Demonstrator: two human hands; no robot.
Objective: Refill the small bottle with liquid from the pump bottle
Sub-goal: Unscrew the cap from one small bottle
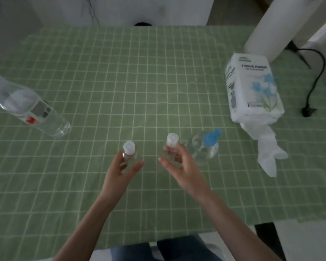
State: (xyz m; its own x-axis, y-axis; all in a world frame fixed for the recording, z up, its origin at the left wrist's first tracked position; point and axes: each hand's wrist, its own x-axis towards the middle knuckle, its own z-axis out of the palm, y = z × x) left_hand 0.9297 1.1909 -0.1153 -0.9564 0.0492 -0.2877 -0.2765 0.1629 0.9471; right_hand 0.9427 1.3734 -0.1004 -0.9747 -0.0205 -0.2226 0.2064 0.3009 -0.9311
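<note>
Two small clear bottles with white caps stand upright on the green checked tablecloth (158, 87). My left hand (120, 170) holds the left small bottle (129, 151) by its body, thumb on the right side. My right hand (181, 164) grips the right small bottle (171, 143) from the front and right. Just right of that hand stands the clear pump bottle (205, 146) with a blue pump head, untouched.
A large clear water bottle (29, 108) stands at the left edge. A white tissue paper pack (252, 91) with a tissue hanging out sits at the right. A black cable (316, 76) and plug lie at the far right.
</note>
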